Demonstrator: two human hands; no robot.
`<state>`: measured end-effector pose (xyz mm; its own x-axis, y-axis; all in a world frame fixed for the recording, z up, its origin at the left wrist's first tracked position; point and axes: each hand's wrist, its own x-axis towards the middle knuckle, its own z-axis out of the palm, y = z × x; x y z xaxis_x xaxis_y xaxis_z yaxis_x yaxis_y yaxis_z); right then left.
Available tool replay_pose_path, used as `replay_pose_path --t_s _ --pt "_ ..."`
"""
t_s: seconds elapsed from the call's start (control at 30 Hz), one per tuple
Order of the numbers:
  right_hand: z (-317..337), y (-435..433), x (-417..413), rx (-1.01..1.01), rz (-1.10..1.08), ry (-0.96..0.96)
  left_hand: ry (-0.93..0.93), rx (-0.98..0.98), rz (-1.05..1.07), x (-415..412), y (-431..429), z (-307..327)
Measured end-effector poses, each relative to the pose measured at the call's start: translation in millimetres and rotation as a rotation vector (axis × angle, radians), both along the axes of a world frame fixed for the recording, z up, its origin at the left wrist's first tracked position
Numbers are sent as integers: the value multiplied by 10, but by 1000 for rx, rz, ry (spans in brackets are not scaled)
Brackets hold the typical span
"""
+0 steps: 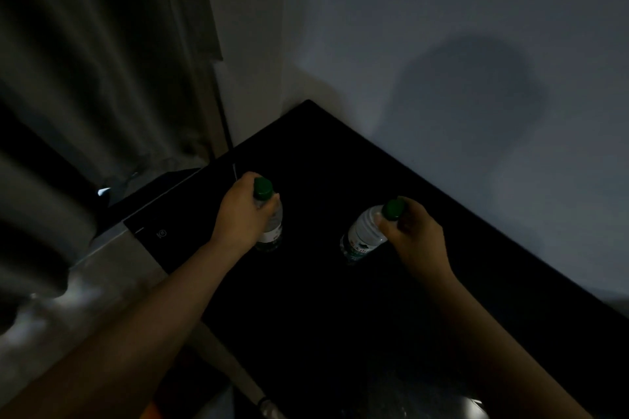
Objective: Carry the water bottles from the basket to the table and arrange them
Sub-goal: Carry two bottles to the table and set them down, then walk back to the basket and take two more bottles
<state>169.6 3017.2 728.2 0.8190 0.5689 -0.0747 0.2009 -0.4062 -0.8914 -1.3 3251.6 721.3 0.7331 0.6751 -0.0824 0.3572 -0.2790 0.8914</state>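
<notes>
Our left hand (243,211) grips the left bottle (272,226) upright — right hand (413,231) grips the right bottle (366,235) tipped, bottom leaning left.

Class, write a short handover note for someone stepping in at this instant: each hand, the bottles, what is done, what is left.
Left hand grips the upright bottle just under its green cap, near the table's left edge.
Right hand grips the tilted bottle by its neck, further right above the table.
Too dark to tell whether either base touches the top.
Done: two bottles brought to the table.
Left: set both down, line them up, fetch any others; the basket is out of view.
</notes>
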Motion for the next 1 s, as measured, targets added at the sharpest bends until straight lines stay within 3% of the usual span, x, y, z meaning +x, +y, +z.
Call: replay_pose_path --t_s 0.2,0.33,0.47,0.67,1.0 --pt "20 -397 -110 -322 81 -339 188 182 -117 38 13 286" --pt "107 -645 -198 -498 236 -412 200 468 -223 -2 -177 599" --pt "236 -769 -325 -617 204 -440 151 543 -371 -59 -501 823" --pt "244 -1131 -450 -858 192 -289 355 597 -671 60 -964 759" --pt "565 -2132 -913 -933 -55 -175 386 640 -954 277 -1992 771"
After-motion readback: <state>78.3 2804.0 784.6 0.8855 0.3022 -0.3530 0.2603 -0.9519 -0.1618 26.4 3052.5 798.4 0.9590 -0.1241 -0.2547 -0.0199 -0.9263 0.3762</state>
